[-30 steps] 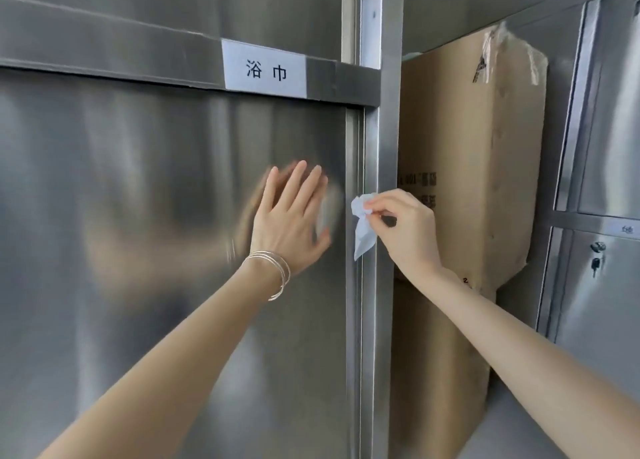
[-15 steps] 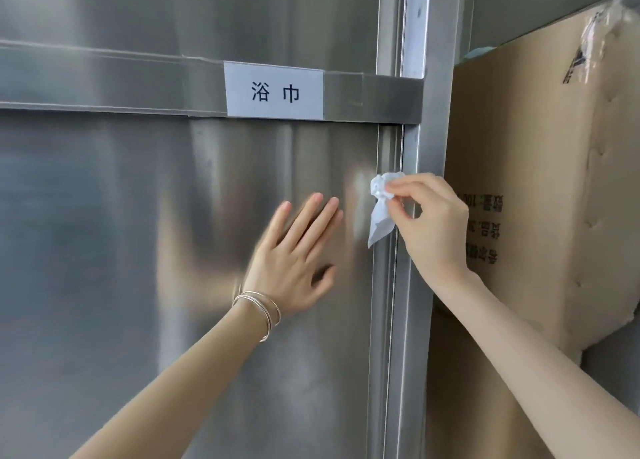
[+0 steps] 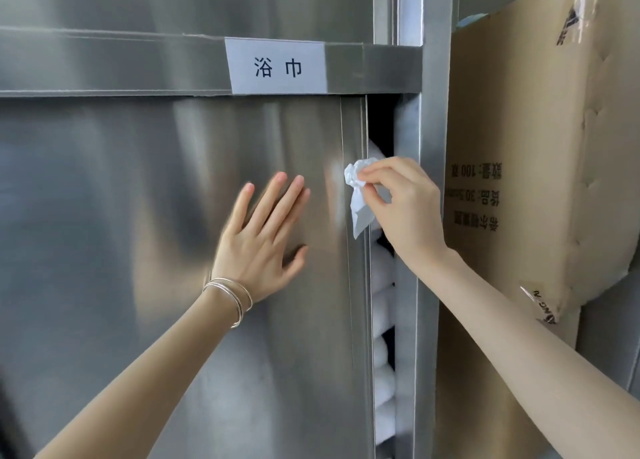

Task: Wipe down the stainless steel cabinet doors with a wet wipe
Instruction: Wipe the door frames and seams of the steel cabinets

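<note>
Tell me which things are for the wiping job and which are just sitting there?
For the job: wipe, door, right hand pinching the wipe, left hand flat on the door.
Just there: box, label, towels behind the door.

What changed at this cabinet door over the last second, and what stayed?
The cabinet door has slid left under the flat left hand, opening a gap at its right edge where white towels now show. Nothing was picked up or released: the right hand still pinches the wet wipe at the door's edge. Label and cardboard box unchanged.
</note>
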The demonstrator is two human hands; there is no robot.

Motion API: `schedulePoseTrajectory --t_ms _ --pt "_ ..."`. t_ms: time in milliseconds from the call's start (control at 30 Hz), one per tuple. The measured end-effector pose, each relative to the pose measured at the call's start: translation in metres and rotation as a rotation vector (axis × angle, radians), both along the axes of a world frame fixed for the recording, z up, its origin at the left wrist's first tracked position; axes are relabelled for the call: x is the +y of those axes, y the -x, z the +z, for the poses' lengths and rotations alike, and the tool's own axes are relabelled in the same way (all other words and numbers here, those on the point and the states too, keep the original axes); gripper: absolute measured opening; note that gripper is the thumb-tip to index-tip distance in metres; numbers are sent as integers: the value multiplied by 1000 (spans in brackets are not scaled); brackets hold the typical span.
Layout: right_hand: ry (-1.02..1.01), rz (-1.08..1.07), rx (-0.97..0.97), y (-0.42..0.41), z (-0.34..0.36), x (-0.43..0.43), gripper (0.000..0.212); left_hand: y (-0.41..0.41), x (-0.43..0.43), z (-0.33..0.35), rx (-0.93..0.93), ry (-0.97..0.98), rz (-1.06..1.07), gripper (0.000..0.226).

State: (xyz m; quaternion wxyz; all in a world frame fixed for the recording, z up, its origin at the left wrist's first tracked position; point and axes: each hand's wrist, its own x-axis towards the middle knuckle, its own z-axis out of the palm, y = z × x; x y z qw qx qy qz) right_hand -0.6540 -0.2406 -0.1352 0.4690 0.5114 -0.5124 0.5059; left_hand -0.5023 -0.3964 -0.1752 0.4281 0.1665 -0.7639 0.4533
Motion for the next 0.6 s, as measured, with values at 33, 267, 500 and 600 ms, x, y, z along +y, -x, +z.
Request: schedulePoseTrajectory --t_ms 33,267,500,600 --pt "-5 -1 9 -5 3 -5 10 -8 -2 0 0 -5 3 77" --pt "-17 105 41 -43 11 -43 11 -58 -12 4 113 -77 -130 66" --pt "-19 -30 352 -54 -6 -64 15 -67 -16 35 148 -60 -143 68" --pt "39 -48 357 -59 16 -70 14 -68 -20 36 134 -53 -101 71"
